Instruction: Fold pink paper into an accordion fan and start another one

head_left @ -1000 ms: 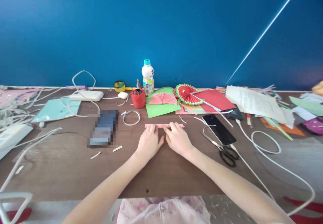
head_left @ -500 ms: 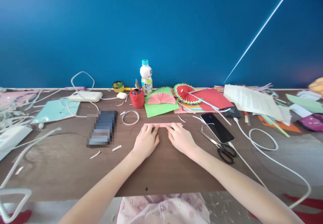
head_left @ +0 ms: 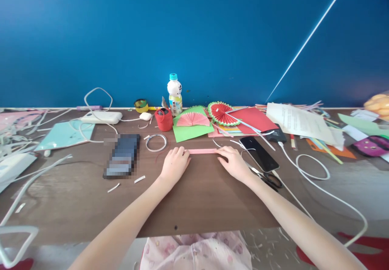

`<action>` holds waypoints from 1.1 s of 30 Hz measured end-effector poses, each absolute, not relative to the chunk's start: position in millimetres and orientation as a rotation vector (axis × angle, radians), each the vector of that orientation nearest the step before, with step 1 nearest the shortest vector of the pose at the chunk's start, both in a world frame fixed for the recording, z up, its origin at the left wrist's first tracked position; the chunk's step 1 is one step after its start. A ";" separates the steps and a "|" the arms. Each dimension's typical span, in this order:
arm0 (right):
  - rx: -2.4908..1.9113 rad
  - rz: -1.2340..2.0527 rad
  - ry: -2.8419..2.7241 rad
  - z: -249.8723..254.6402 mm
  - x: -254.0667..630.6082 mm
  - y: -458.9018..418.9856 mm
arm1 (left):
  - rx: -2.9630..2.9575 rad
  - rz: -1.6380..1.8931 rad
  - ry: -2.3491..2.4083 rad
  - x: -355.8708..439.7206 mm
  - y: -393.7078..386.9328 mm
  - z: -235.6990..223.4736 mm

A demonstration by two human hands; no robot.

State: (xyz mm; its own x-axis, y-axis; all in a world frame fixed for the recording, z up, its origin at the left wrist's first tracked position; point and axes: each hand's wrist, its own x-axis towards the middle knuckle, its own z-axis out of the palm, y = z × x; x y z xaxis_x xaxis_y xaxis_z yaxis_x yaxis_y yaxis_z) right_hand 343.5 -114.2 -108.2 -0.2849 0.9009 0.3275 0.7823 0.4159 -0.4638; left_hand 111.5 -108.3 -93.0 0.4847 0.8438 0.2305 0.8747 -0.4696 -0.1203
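Observation:
A narrow strip of folded pink paper (head_left: 202,151) lies crosswise on the brown table in front of me. My left hand (head_left: 176,164) closes over its left end, fingers bent and pressed together. At the opposite end, my right hand (head_left: 233,162) grips the strip between thumb and fingers. Just beyond it, a pink pleated paper fan (head_left: 193,119) rests on a green paper sheet (head_left: 193,132). A red and green pleated paper fan (head_left: 223,113) is to the right of that. Black-handled scissors (head_left: 271,181) lie beside my right forearm, partly hidden by it.
A black phone (head_left: 259,154) lies right of my right hand, a blurred phone (head_left: 123,155) to the left. Behind stand a bottle (head_left: 174,95) and a red pot (head_left: 164,120). A roll of clear tape (head_left: 156,142), white cables (head_left: 328,197) and paper sheets (head_left: 299,120) lie around.
My hands have moved apart along the pink strip, the right hand toward its right end. More of the strip's middle now shows. The view has shifted slightly.

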 end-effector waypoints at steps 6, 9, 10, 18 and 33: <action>-1.332 0.545 -1.930 -109.2 340.2 -104.9 | -2.587 -0.364 -1.349 127.5 -94.7 -99.0; -1.252 0.633 -1.832 -96.6 330.3 -103.6 | -2.719 -0.472 -1.388 130.6 -91.0 -94.7; -1.212 0.682 -1.787 -90.1 328.0 -103.2 | -2.773 -0.547 -1.455 130.3 -90.9 -90.7; -0.633 1.613 -1.419 -43.7 330.9 -104.8 | -3.273 -1.164 -1.903 118.7 -116.7 -39.8; -0.348 1.932 -1.442 -36.9 315.5 -116.7 | -3.559 -1.057 -2.010 114.1 -138.0 -17.6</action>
State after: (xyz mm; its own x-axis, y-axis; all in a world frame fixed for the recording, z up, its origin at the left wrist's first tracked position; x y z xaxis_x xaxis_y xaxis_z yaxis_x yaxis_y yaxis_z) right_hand 315.5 -116.7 -36.9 -0.7251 0.6634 0.1847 -0.3659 -0.1440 -0.9194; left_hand 114.1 -138.0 -17.6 0.5742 0.8114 -0.1095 0.3696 -0.1376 0.9189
